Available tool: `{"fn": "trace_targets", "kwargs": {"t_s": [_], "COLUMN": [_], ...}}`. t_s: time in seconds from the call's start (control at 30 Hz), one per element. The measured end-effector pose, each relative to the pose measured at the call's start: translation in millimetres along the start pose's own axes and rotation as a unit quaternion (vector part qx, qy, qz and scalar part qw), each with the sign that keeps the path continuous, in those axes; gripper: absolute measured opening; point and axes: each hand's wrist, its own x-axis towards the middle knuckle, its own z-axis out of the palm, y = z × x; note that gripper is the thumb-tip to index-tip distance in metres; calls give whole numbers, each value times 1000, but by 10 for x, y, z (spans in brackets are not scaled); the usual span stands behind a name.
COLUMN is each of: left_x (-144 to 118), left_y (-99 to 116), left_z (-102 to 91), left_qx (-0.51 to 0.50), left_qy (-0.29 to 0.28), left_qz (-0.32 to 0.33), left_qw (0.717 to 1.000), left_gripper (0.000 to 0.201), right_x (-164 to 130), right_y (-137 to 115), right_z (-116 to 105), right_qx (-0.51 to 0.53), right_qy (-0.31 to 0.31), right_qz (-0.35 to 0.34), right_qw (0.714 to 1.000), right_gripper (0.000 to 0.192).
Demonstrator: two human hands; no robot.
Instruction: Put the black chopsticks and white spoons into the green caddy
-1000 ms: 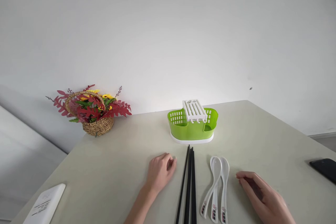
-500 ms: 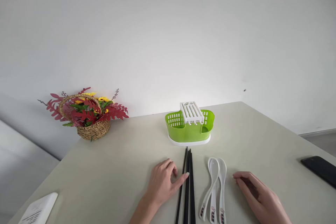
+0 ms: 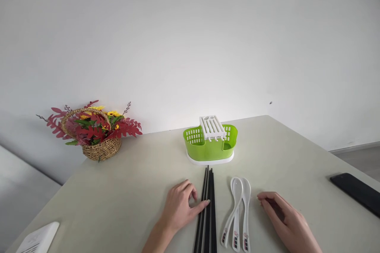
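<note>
Several black chopsticks [image 3: 210, 217] lie in a loose row on the table, pointing towards the green basket. My left hand [image 3: 179, 205] rests just left of them, its fingers bent and its thumb stretched across to touch them. Nothing is gripped between thumb and fingers. To the right of the chopsticks lie three white spoons [image 3: 237, 197], overlapping at their bowls, with printed marks on the handle ends. My right hand [image 3: 286, 217] rests to the right of the spoons, apart from them, thumb and index fingertips close together with nothing visible in them.
Beyond the chopsticks stands a green basket [image 3: 194, 151] with a white slotted top [image 3: 212, 127]. A wicker basket of flowers [image 3: 102, 148] sits at the back left by the wall. A black phone [image 3: 354, 191] lies at right, a white device [image 3: 38, 239] at front left.
The chopsticks are spread slightly wider beside my left hand. The whole view has shifted a little, so things appear farther left. My right hand keeps its place by the spoons.
</note>
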Motion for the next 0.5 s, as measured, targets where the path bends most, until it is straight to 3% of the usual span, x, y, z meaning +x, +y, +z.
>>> {"fn": "trace_targets", "kwargs": {"t_s": [0.2,0.37,0.5], "left_x": [21,37,41], "left_y": [-13,-192,-347], "left_z": [-79,-315,-402], "left_qx": [-27,-51,-17], "left_qy": [-19,-45,-14], "left_qz": [-34,-46,-28], "left_qw": [999,997,999], "left_gripper": [28,14,8], "right_x": [-6,-14,-15], "right_y": [-74,-126,-144], "right_z": [-19,-38,-33], "right_qx": [5,6,12], "right_qy": [-1,-7,-4], "right_qz": [2,7,4], "right_qw": [1000,1000,1000], "right_gripper": [31,32,32]}}
